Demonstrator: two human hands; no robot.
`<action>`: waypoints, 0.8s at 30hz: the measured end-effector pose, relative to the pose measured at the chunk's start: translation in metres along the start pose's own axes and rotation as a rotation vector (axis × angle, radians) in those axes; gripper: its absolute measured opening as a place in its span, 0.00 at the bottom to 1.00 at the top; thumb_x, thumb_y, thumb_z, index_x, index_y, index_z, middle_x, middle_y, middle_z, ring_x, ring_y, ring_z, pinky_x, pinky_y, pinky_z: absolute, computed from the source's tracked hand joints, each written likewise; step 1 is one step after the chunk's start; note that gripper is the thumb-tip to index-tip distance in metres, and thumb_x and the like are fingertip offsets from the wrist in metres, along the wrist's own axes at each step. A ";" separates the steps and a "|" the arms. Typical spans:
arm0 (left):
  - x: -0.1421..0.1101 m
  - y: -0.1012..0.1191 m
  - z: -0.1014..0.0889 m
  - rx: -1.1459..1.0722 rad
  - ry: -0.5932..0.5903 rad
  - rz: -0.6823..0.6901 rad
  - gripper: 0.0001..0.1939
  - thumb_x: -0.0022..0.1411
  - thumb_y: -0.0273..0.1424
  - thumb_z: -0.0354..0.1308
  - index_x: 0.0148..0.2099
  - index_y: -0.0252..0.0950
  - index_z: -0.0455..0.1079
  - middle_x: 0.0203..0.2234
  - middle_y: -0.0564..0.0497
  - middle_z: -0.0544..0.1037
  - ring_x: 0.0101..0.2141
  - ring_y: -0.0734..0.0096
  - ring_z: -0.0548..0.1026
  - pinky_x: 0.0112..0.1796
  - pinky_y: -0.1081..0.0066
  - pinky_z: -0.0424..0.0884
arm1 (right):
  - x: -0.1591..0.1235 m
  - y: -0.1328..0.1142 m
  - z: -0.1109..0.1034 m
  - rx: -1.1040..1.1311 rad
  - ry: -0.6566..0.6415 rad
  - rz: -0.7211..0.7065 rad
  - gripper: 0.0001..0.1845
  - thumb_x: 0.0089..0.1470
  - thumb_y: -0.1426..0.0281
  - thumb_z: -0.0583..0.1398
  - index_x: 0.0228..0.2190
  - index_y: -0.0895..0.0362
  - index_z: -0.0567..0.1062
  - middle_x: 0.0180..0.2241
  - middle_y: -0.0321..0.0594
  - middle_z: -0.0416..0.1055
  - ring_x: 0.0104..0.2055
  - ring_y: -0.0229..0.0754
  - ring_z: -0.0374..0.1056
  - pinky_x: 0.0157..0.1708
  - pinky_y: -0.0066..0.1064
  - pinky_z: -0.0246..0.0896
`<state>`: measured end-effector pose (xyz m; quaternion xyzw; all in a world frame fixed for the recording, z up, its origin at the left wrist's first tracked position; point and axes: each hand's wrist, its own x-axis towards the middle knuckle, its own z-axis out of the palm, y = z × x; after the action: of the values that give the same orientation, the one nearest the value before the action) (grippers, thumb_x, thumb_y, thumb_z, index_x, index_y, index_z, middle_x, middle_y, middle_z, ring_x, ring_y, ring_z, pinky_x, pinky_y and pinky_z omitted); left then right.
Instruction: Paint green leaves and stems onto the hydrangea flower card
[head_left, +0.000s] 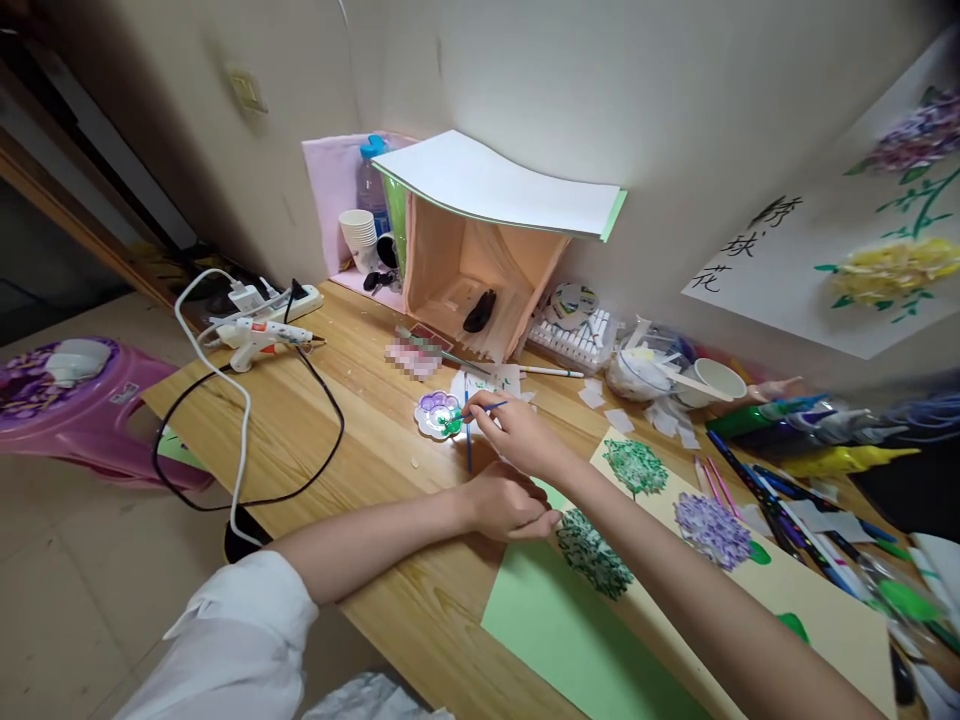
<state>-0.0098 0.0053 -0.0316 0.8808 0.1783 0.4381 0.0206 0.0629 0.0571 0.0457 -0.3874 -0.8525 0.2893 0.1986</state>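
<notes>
My right hand [517, 435] pinches a thin blue paintbrush [491, 407], its tip at the green paint in a white flower-shaped palette [426, 425]. The palette also holds purple paint. A second slim blue brush [469, 455] lies beside it. Below, my left hand [514, 505] rests at the corner of the painted sheet, its fingers pointing right and holding nothing I can see. The cream sheet [825, 640], with a green sheet [555, 620] along its near side, bears a green flower head [636, 466], a dark green one [594, 553] and a purple one [712, 530].
A glue gun [262, 338] and looping cables [337, 400] occupy the left of the wooden table. A peach box [442, 260] stands at the back, near stacked paper cups [358, 235]. Markers [577, 340], paint tubes [847, 460], pens and paper scraps crowd the right.
</notes>
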 end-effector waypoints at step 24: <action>0.003 -0.017 -0.003 -0.175 -0.098 -0.406 0.23 0.65 0.23 0.43 0.16 0.36 0.55 0.11 0.55 0.63 0.14 0.78 0.61 0.21 0.73 0.55 | -0.209 0.049 -0.028 -0.043 0.886 0.475 0.12 0.61 0.69 0.49 0.29 0.55 0.69 0.29 0.39 0.69 0.35 0.42 0.65 0.37 0.35 0.58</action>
<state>-0.0159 0.0219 -0.0311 0.8419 0.3121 0.3956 0.1932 0.2352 -0.0695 0.0113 -0.6603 -0.5806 0.1165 0.4620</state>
